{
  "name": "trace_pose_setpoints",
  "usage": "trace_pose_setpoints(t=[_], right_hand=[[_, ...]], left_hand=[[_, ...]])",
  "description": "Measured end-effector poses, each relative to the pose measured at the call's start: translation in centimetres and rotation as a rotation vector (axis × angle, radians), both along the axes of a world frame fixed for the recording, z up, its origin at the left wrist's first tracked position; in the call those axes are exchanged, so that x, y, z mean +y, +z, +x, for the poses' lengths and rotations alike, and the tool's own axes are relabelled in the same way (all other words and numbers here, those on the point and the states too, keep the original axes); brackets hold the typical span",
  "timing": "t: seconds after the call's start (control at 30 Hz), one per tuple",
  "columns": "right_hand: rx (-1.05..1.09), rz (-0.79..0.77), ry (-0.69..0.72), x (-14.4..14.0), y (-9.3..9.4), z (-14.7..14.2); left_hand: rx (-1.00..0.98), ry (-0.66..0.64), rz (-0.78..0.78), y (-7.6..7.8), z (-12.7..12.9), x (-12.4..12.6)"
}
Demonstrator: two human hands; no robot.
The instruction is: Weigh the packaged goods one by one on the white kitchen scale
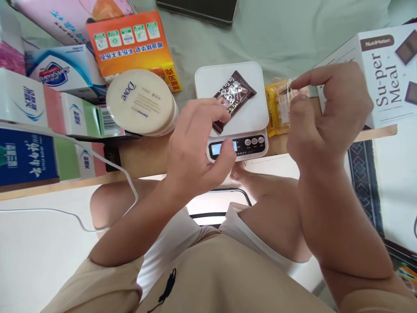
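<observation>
A white kitchen scale (257, 78) carries a dark brown wrapped snack (239, 93), which lies slantwise on its platform. My left hand (195, 148) hovers over the scale's left side. Its curled fingers overlap the snack's lower left edge, and the thumb, held apart, partly covers the lit display (220, 148). Whether those fingers touch the wrapper I cannot tell. Right of the scale is a yellow and clear snack packet (275, 108). My right hand (329, 113) has index finger and thumb in a pinch at the packet's clear right part, with the other fingers folded in.
A round Dove tub (140, 102) stands left of the scale, by an orange soap box (130, 48) and several toothpaste cartons (74, 111). At right is a white Su-per Meal box (387, 100). A white cable (127, 174) hangs over the wooden edge. A black object (198, 11) lies behind.
</observation>
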State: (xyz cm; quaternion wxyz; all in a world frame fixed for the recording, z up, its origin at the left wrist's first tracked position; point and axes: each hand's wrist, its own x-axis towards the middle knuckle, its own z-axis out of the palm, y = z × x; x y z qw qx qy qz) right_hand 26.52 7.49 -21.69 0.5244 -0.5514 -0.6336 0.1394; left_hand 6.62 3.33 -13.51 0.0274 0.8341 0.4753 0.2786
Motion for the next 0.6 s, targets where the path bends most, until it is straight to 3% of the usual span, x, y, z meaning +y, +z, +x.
trace_pose_setpoints(t=[0.23,0.43,0.6], right_hand=[[0.013,-0.010,-0.022,0.4,-0.7,0.8],[0.121,0.030,-0.075,1.2,-2.4,2.0],[0.175,-0.044,-0.074,1.0,-2.6,2.7]], left_hand=[[0.104,0.118,0.029,-2.3,0.2,0.6],[0.164,0.300,-0.134,-4.1,-0.8,1.7],[0.120,0.360,-0.119,-4.4,-0.4,2.3]])
